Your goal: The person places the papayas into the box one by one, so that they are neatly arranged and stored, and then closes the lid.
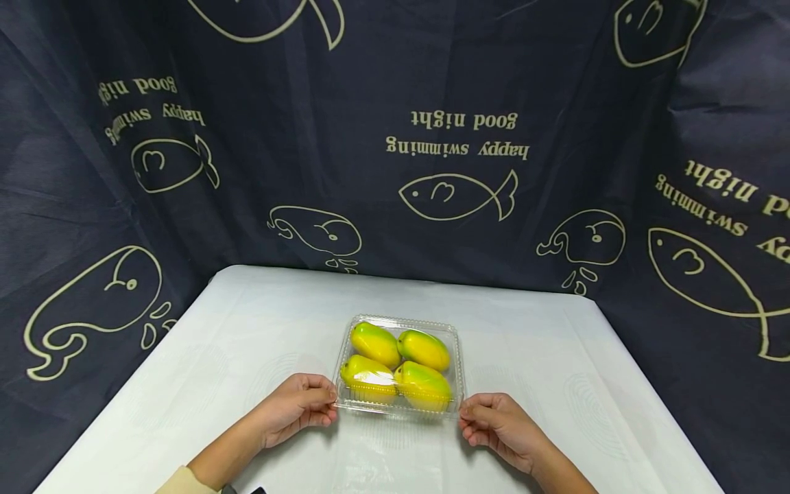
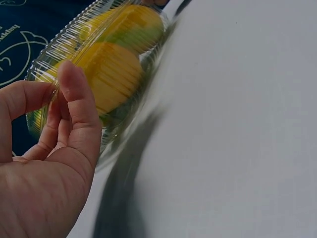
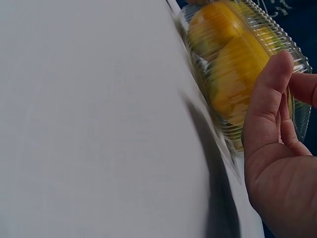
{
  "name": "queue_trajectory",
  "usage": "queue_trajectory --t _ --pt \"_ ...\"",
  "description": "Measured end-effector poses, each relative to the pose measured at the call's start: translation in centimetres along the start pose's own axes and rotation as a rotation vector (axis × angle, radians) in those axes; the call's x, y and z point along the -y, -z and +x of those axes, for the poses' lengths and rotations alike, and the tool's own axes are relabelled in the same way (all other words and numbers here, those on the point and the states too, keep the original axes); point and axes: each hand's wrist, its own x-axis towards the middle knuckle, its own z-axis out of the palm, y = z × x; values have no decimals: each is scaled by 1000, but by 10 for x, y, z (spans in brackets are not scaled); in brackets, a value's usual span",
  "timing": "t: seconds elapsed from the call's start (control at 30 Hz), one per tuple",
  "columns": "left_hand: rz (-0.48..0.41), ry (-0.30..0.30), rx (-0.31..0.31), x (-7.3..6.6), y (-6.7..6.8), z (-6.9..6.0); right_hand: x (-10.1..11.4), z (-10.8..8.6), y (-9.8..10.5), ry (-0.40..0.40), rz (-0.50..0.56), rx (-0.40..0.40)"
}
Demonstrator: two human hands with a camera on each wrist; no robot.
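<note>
A clear plastic clamshell box (image 1: 455, 384) holds several yellow-green mangoes (image 1: 422, 384), laid in two rows. My left hand (image 1: 301, 409) pinches the near left corner of the box's rim between thumb and finger. At the near right corner, my right hand (image 1: 498, 427) pinches the rim the same way. Through the ribbed plastic the mangoes (image 2: 111, 74) show in the left wrist view, beside the left thumb. The right wrist view has the box's ribbed side (image 3: 233, 134) close to the right thumb. The lid looks closed over the fruit.
A white-covered table (image 1: 278, 295) lies under the box and both hands. Dark blue curtains (image 1: 370, 89) with fish and whale drawings enclose its back and sides. A small dark object (image 1: 258, 490) shows at the bottom edge near the left sleeve (image 1: 185, 482).
</note>
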Motion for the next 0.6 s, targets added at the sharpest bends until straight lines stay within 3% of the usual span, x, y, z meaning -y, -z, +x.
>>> queue_trajectory --t 0.6 --pt "20 -12 -15 0 -1 0 0 1 3 -18 13 19"
